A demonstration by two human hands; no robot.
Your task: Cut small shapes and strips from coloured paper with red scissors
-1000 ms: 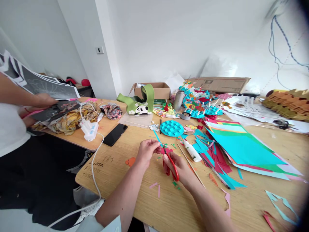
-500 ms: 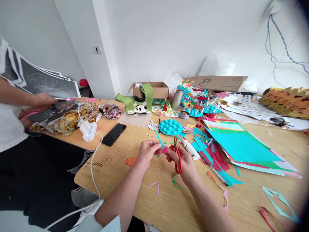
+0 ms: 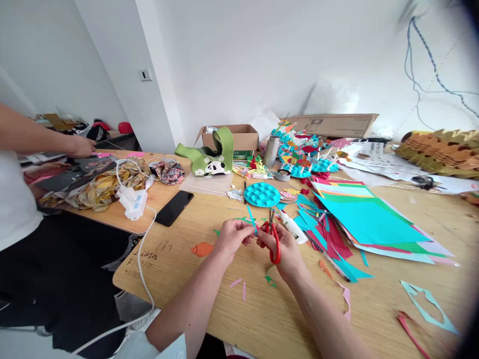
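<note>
A single camera, worn on the person's head, looks forward and down from above the table's [image 3: 168,284] near edge. The arms [image 3: 198,299] reach in from the bottom, with the left hand [image 3: 232,238] and right hand [image 3: 283,245] close by, around mid-frame. The wide view runs back to the wall [image 3: 262,55]; a co-worker [image 3: 17,184] is cut off at the picture's left edge.

Handwritten digits [image 3: 145,256] on table [image 3: 179,294], barely legible

Scissors [image 3: 277,244] left of glue bottle [image 3: 294,228]; plate [image 3: 262,194] behind; phone [image 3: 174,208] farther left; paper stack [image 3: 374,214] right
</note>
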